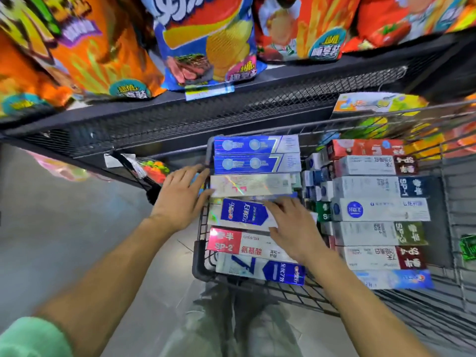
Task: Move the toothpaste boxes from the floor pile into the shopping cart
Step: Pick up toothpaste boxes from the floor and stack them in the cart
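Note:
The wire shopping cart (198, 264) holds two rows of toothpaste boxes laid flat. The left row has two blue boxes (255, 154) at the far end, then a holographic silver box (247, 185), a blue-and-silver box (242, 215), a red SP-2 box (231, 243) and a white-and-blue box (257, 270). The right row (373, 210) is mostly white boxes. My left hand (180, 194) lies with straight fingers against the left end of the silver box, at the cart's left rim. My right hand (291, 228) rests flat on the left row, fingers spread. No floor pile is in view.
A black mesh shelf (231, 109) runs across the back, just beyond the cart, with large snack bags (206, 39) standing on it. More packets (381, 104) lie past the cart's far right. Grey floor (64, 228) lies to the left. My legs show below the cart.

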A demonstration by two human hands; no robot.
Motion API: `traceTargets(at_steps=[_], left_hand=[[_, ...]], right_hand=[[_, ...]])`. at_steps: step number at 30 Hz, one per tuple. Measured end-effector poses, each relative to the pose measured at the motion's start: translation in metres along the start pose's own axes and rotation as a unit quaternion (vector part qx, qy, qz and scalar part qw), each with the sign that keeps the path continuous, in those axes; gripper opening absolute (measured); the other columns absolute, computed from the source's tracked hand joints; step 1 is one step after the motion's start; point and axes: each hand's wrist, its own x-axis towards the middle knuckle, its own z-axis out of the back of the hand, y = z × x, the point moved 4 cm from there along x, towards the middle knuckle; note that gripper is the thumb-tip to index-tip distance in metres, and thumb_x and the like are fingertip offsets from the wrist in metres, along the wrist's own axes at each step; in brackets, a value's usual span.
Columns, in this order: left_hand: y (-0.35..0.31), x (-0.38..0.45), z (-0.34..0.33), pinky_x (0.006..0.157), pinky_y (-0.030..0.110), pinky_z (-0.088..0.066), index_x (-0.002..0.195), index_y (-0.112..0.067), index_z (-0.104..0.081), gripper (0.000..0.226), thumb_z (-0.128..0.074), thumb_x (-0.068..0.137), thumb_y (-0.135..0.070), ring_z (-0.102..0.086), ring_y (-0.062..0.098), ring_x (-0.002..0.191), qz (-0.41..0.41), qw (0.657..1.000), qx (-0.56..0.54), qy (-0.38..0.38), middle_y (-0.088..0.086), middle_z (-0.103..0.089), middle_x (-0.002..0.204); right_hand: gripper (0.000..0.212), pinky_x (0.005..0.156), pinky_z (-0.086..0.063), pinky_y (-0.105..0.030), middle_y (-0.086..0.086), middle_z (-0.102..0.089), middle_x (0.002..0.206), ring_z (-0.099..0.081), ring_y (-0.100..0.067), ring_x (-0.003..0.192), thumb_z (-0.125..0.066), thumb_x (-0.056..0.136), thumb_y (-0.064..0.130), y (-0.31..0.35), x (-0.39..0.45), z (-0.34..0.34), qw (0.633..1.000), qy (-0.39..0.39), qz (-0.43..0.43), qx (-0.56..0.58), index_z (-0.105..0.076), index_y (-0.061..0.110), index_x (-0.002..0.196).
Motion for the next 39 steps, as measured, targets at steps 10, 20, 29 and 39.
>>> traceTargets(at_steps=[10, 20, 29, 39], left_hand=[[-0.009, -0.025, -0.011, 0.114, 0.050, -0.037, 0.148, -0.009, -0.046, 0.069, -0.021, 0.100, -0.052, -0.044, 0.034, 0.139, 0.004, 0.998, 0.007, 0.066, 0.013, -0.048, 0.151], [-0.016, -0.045, 0.002, 0.124, 0.045, -0.018, 0.158, -0.016, -0.024, 0.083, -0.001, 0.093, -0.061, -0.024, 0.027, 0.151, 0.019, 0.995, 0.012, 0.095, 0.007, -0.027, 0.164], [0.053, -0.126, 0.080, 0.112, 0.046, -0.038, 0.145, -0.010, -0.050, 0.071, -0.026, 0.096, -0.055, -0.050, 0.031, 0.135, 0.089, 0.996, 0.030, 0.002, 0.011, -0.054, 0.146], [0.235, -0.407, 0.115, 0.118, 0.048, -0.029, 0.154, -0.014, -0.038, 0.081, -0.010, 0.095, -0.061, -0.035, 0.029, 0.147, 0.342, 0.938, 0.004, -0.061, 0.007, -0.038, 0.159]], right_hand=[[0.066, 0.080, -0.048, -0.040, -0.011, -0.054, 0.107, -0.052, -0.031, 0.092, -0.076, 0.077, 0.017, 0.016, 0.028, -0.025, 0.988, -0.057, 0.085, -0.112, -0.055, 0.013, 0.139], [0.059, 0.094, -0.049, -0.050, -0.016, -0.060, 0.124, -0.059, -0.039, 0.110, -0.082, 0.075, 0.024, 0.031, 0.021, -0.002, 0.998, -0.034, 0.025, -0.045, -0.062, 0.010, 0.129], [0.074, 0.109, -0.041, -0.054, -0.020, -0.054, 0.141, -0.050, -0.041, 0.130, -0.035, 0.088, 0.059, 0.151, 0.035, 0.054, 0.990, -0.037, 0.095, -0.092, -0.056, 0.009, 0.138], [0.078, 0.108, -0.043, -0.051, -0.018, -0.055, 0.141, -0.052, -0.039, 0.129, -0.032, 0.085, 0.065, 0.468, 0.050, 0.050, 0.938, -0.056, 0.290, -0.184, -0.058, 0.011, 0.136]])
